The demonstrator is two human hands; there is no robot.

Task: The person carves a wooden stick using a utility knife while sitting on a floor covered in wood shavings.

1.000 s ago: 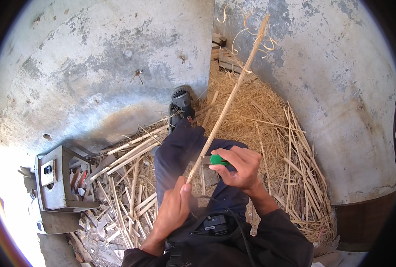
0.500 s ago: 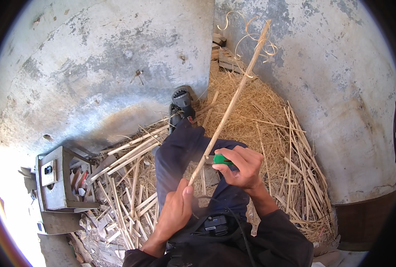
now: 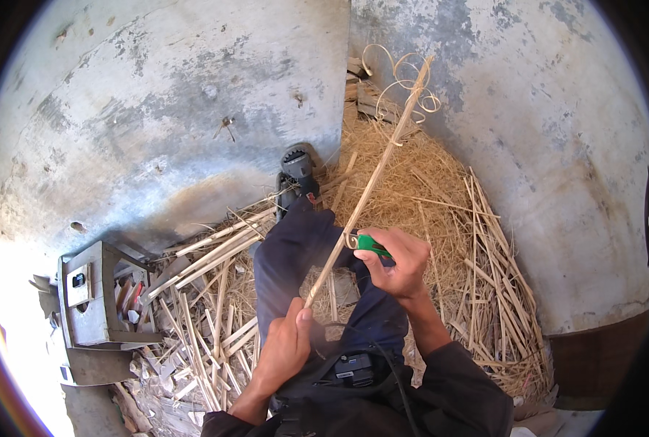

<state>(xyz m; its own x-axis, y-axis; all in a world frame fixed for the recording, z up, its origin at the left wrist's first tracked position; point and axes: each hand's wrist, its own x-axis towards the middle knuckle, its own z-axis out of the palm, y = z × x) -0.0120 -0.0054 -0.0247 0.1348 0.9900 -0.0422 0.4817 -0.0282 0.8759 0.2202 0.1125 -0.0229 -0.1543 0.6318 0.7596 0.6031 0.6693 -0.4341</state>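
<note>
Left hand (image 3: 284, 346) is fisted around the bottom end of a long thin stick (image 3: 368, 186), w/ the stick running up and away toward the wall corner, curly shavings (image 3: 404, 80) hanging off its far tip. Big stuff first: two grey concrete walls (image 3: 157, 109) meet in a corner, and the floor btw them is buried in a pile of straw and shavings (image 3: 441, 182) plus a scatter of split cane strips (image 3: 208, 291) on the left side. Person's leg in dark trousers (image 3: 295, 255) stretches out under the stick, black sandal (image 3: 297, 169) at the end of it. Grey metal box thing (image 3: 91, 298) sits at the left, can't tell what's in it beyond some reddish bits. Right hand (image 3: 401, 262) is closed tight on a green-handled knife (image 3: 372, 244), blade pressed against the stick about midway up; a little curl of peel is sitting right at that contact point. What could go wrong imo: the stick is skinny and only braced at one end, so if the blade digs in too deep it could snap or split the thing. Also the leg is directly under the cut, so a slip off the stick puts the edge near the thigh or the left fingers. Both fists are fully wrapped, no gap in either grip afaict.
</note>
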